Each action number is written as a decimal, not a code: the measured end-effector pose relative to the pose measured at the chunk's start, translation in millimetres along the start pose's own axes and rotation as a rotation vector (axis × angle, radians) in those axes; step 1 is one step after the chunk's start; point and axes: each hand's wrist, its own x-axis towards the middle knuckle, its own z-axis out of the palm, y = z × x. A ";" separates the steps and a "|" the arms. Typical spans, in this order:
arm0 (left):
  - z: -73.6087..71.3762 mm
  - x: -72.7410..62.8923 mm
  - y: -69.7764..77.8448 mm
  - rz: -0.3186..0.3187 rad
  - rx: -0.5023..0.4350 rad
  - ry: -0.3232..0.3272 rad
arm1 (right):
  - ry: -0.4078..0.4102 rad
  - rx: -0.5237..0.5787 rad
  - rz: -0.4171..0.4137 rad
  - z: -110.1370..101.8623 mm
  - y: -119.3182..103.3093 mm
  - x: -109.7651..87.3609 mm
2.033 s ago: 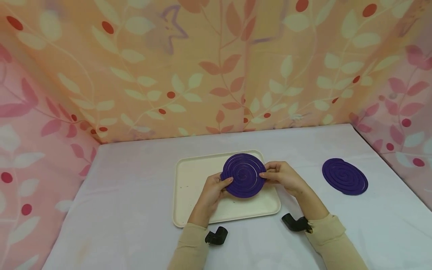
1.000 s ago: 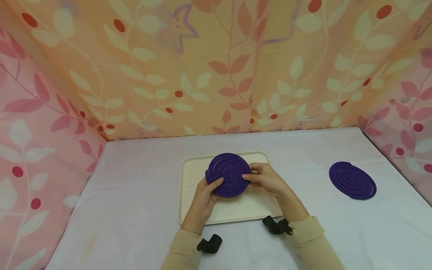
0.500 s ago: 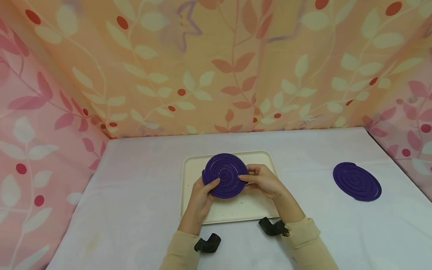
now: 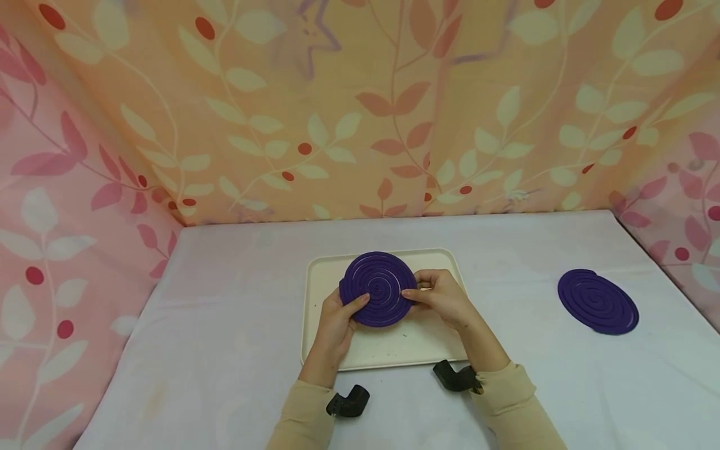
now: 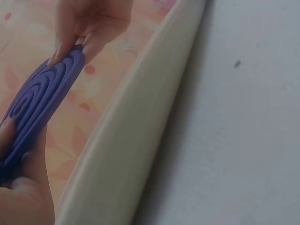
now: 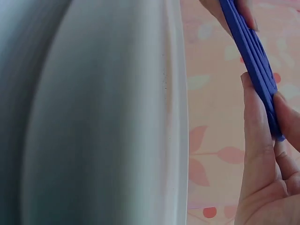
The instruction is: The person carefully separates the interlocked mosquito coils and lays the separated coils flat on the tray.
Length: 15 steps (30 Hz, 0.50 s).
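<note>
A round purple spiral coaster [image 4: 378,275] is held up above the cream tray [image 4: 382,356], its grooved face toward the head camera. My left hand [image 4: 336,322] grips its lower left edge, thumb laid across the front. On the opposite side, my right hand [image 4: 444,300] pinches the rim between thumb and fingers. The left wrist view shows the coaster [image 5: 37,93] slanted, with a hand at either end. Seen nearly edge-on in the right wrist view, the coaster [image 6: 253,61] sits between thumb and fingers of my right hand [image 6: 267,173].
Another purple spiral coaster [image 4: 599,302] lies flat on the white tablecloth [image 4: 225,325] at the right. Small dark specks dot the tray. Black angled pieces [image 4: 349,402] are at both cuffs. A patterned curtain [image 4: 270,112] rises behind the table, with pink cloth at both sides.
Both hands and the coaster have shifted left over the tray compared with two seconds ago, while the head view has also shifted slightly. During the last half second the grip looks the same.
</note>
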 end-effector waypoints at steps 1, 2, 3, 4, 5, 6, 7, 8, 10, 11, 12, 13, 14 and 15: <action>0.2 0.3 -0.2 0.003 0.004 0.004 | 0.007 -0.005 -0.001 0.6 -0.7 -0.2; 0.3 0.5 -0.3 0.008 0.008 0.008 | 0.012 -0.010 -0.002 1.1 -1.3 -0.4; 0.4 0.6 -0.3 0.011 0.010 0.012 | 0.018 -0.015 -0.001 1.4 -1.7 -0.5; 0.3 0.8 -0.6 0.015 0.017 0.012 | 0.020 -0.018 -0.001 1.7 -2.1 -0.7; 0.2 0.9 -0.7 0.016 0.022 0.011 | 0.022 -0.019 -0.001 1.7 -2.3 -0.8; -0.2 1.2 -1.2 0.014 0.025 0.009 | 0.022 -0.022 -0.001 1.5 -2.3 -1.0; -0.4 1.2 -1.5 0.009 0.025 0.004 | 0.020 -0.024 0.000 1.0 -2.1 -1.1; -0.6 1.1 -1.8 0.002 0.027 -0.004 | 0.014 -0.024 0.001 0.0 -1.5 -1.1; -1.5 1.1 -2.8 -0.016 0.031 -0.023 | -0.010 -0.013 0.007 -1.7 0.0 -1.2; -1.8 0.8 -3.2 -0.027 0.030 -0.034 | -0.030 0.002 0.011 -3.1 1.5 -0.9; -2.1 0.6 -3.6 -0.037 0.027 -0.043 | -0.051 0.018 0.013 -4.4 3.0 -0.7; -2.0 0.2 -3.7 -0.044 0.023 -0.054 | -0.071 0.037 0.016 -5.3 4.3 -0.5; -2.0 0.1 -4.0 -0.049 0.021 -0.061 | -0.089 0.060 0.020 -5.9 5.4 -0.2; -2.0 -0.2 -4.0 -0.052 0.017 -0.066 | -0.103 0.079 0.024 -6.4 6.5 0.0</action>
